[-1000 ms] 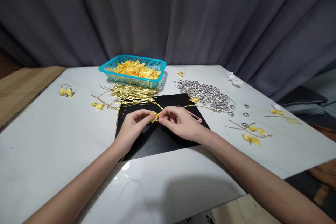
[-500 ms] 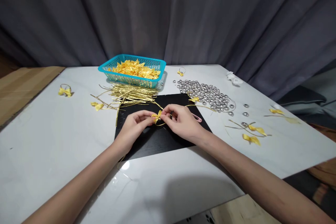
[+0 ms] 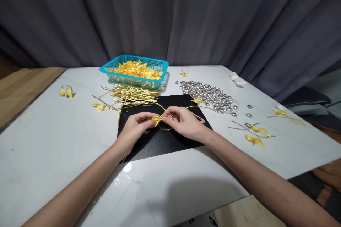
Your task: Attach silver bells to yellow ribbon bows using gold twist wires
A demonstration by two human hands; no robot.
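Observation:
Over the black mat (image 3: 149, 149), a yellow ribbon bow (image 3: 157, 119) is pinched between my two hands. My left hand (image 3: 134, 129) grips the bow's left side with thumb and fingertips. My right hand (image 3: 183, 122) has thumb and index finger closed at its right side, covering that end. A thin wire loop (image 3: 165, 128) hangs beneath the right fingertips and appears joined to the bow. Partly behind the right hand lies a pink-handled tool (image 3: 198, 117); its kind is hidden.
A blue basket (image 3: 106, 70) of yellow bows stands at the back, with gold twist ties (image 3: 135, 94) before it. Silver beads (image 3: 210, 94) are heaped to the right. Loose bows (image 3: 255, 140) and ties lie farther right. A looped bow (image 3: 66, 93) sits at left, another (image 3: 183, 73) at the back.
The bow has shifted slightly left and turned between my fingers. The wire loop beneath it shows at a different angle. Both hands keep their pinch.

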